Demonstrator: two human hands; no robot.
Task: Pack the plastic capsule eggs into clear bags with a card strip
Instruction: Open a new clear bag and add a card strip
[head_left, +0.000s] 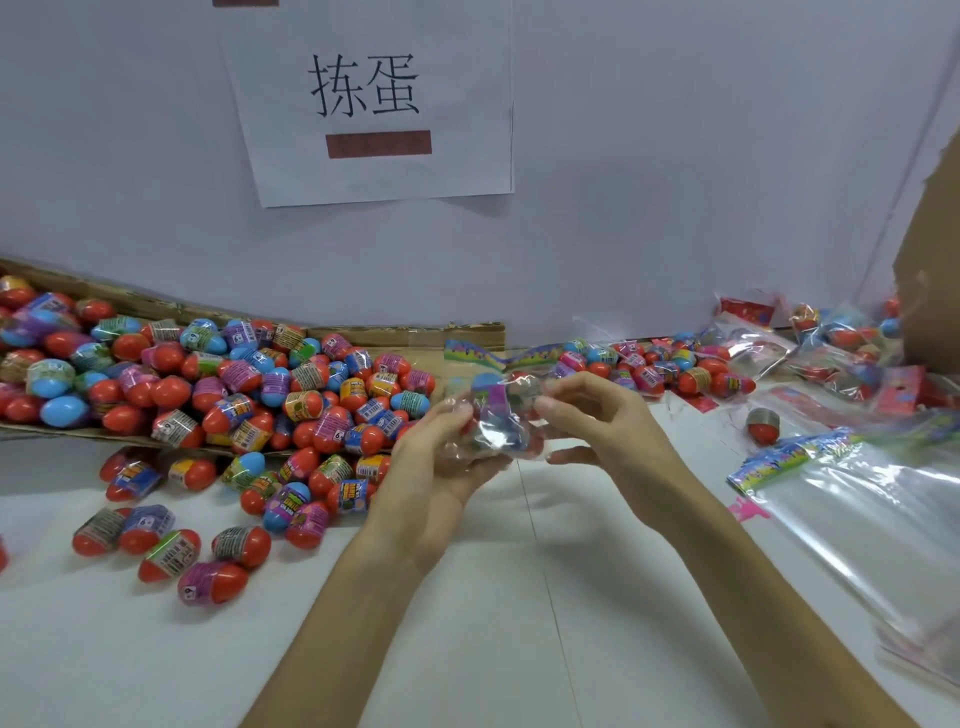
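Note:
Between both hands, above the white table, is a clear bag (501, 421) holding several capsule eggs, with a colourful card strip (498, 354) across its top. My left hand (441, 462) cups the bag from below and the left, fingers curled round it. On the bag's right side my right hand (597, 415) pinches it with thumb and fingertips. A large pile of loose red, blue and purple capsule eggs (208, 384) lies on flattened cardboard to the left, and more have spilled onto the table (208, 519).
Empty clear bags with card strips (841, 499) lie at the right. Filled bags (779, 353) are heaped at the back right beside a cardboard box (930, 270). One stray egg (762, 423) sits nearby. A paper sign (369, 98) hangs on the wall.

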